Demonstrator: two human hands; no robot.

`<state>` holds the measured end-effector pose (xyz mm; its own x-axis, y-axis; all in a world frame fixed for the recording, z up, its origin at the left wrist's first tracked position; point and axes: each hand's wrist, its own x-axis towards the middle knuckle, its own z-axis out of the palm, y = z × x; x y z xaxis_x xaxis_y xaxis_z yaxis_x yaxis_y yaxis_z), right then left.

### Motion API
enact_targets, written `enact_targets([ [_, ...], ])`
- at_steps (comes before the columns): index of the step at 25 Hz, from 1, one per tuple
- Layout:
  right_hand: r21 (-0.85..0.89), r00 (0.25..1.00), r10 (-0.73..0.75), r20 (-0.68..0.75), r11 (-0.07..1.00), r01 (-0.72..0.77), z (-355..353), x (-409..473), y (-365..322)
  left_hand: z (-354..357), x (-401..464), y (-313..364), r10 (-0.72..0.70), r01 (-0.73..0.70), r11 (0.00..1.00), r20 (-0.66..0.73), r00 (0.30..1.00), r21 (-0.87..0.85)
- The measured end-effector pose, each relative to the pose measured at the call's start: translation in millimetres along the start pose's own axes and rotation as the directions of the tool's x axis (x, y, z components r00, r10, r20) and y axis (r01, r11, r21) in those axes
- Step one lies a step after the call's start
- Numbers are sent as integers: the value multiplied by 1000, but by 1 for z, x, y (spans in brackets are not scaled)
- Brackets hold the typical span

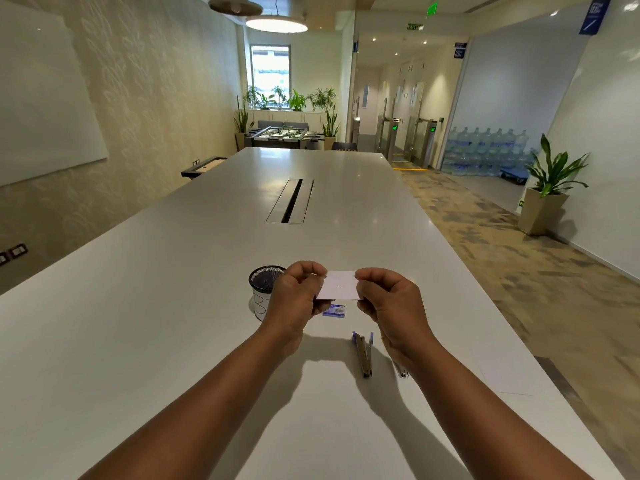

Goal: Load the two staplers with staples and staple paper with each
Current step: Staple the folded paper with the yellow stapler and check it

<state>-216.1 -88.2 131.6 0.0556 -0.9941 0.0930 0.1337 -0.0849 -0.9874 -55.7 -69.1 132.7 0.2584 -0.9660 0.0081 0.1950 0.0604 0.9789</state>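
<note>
Paper: a small white slip (pixel 341 285) held up above the table (pixel 173 341), level and stretched between the two hands; its long axis runs left to right, and two faint marks that may be staples show near its middle.
Left hand: (pixel 298 292) grips the paper's left end, fingers curled over the top edge and the thumb behind; forearm reaches in from the lower left.
Right hand: (pixel 388 299) pinches the paper's right end between thumb and curled fingers; forearm comes in from the lower right.
Open stapler: (pixel 363 355) lies on the table below the paper and toward the person, its long axis running away from the person, blue end farthest; it sits just beside the right wrist, so the right hand is the nearer one.
Second stapler: only a metal tip (pixel 401 372) shows past the right forearm, toward the person from the paper; the rest is hidden.
Staple box: (pixel 334 311) a small blue box directly under the paper, on the table.
Mesh cup: (pixel 265 292) left of the paper, partly behind the left hand.
Likely step: checking the stapled slip; I judge that reaching a stapler means lowering the right hand toward the person.
</note>
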Motion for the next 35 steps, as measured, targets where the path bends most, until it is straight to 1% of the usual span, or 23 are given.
enact_targets([
  [4,20,1000,1,-5,1000,-1,-1,0,0,-4,-4,6,-102,111,990,93,990,-91],
  [7,49,1000,20,-10,999,-20,-2,-2,-3,-4,-4,9,-137,153,976,110,984,-152],
  [12,84,995,96,6,992,-96,-3,-6,-7,-4,-8,11,-156,171,970,95,983,-172],
  [17,93,996,91,0,992,-91,-3,-9,-9,-5,-12,12,-169,185,963,99,981,-197],
  [29,134,994,107,-12,985,-104,-6,-12,-16,-3,-16,21,-184,205,958,121,976,-199],
  [35,214,985,173,-10,963,-167,-6,-12,-20,-2,-16,25,-215,241,944,134,967,-226],
])
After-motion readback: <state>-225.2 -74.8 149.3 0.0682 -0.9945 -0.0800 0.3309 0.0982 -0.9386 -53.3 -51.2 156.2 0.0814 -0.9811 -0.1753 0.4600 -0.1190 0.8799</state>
